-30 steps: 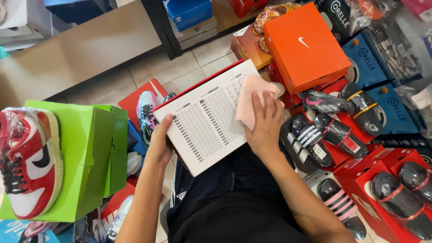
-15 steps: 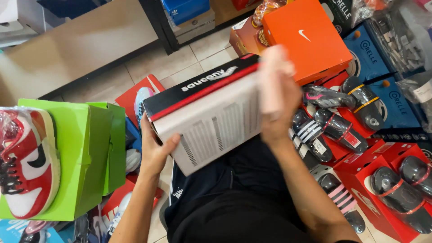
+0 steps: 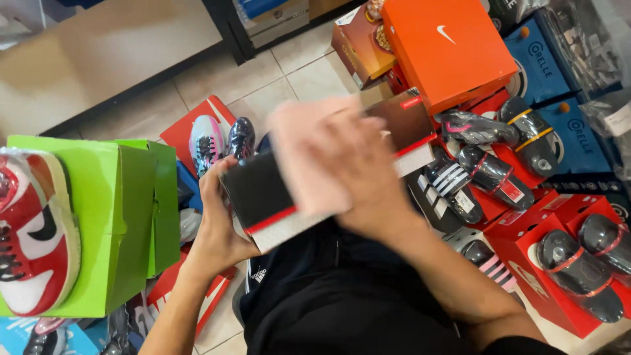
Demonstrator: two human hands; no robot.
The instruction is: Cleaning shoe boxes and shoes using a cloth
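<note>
The black box (image 3: 263, 190) with its red stripe rests tilted over the person's lap, and everything else sits around it. The left hand (image 3: 220, 220) clasps its near left end, grip closed on the box edge. The right hand (image 3: 365, 174) lies flat on top, pressing a pink cloth (image 3: 305, 161) against the dark face; its grip is on the cloth, fingers spread and blurred. The step in hand looks like wiping the box clean. The next move calls for a firm left hold while the cloth sweeps toward the uncovered far end. Left of the box stands a green box (image 3: 125, 223); beyond it to the right, an orange box (image 3: 447, 49) and dark sandals (image 3: 493, 174) on the tiled floor (image 3: 276, 75).
</note>
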